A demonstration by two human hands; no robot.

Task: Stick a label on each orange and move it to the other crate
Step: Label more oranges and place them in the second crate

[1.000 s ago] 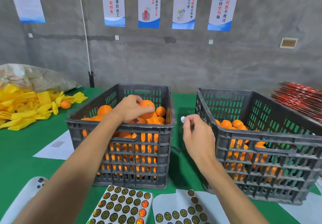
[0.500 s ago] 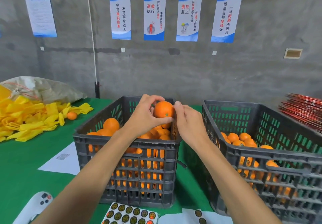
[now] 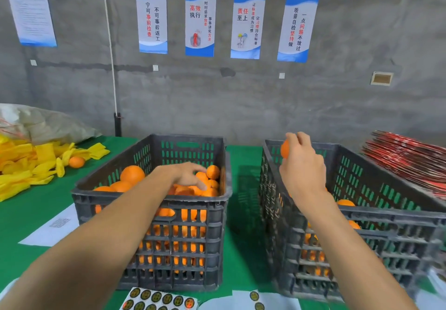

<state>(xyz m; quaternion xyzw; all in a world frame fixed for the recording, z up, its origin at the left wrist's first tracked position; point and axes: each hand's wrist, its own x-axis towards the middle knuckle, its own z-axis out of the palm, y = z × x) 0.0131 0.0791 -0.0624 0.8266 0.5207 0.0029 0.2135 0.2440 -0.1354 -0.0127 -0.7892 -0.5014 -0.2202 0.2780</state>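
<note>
Right hand (image 3: 303,165): I see it curled round one orange (image 3: 284,149), right of centre, above the right crate (image 3: 386,215).
Left hand (image 3: 187,175): fingers loosely spread, resting on the heaped oranges (image 3: 132,174) in the left crate (image 3: 149,196).
Label sheet (image 3: 159,299): bottom edge, on the table (image 3: 29,210).

Both forearms are bare up to the lower frame edge, with no sleeve, glove, watch or ring visible, and the left hand (image 3: 187,175) and right hand (image 3: 301,165) are uncovered.
</note>
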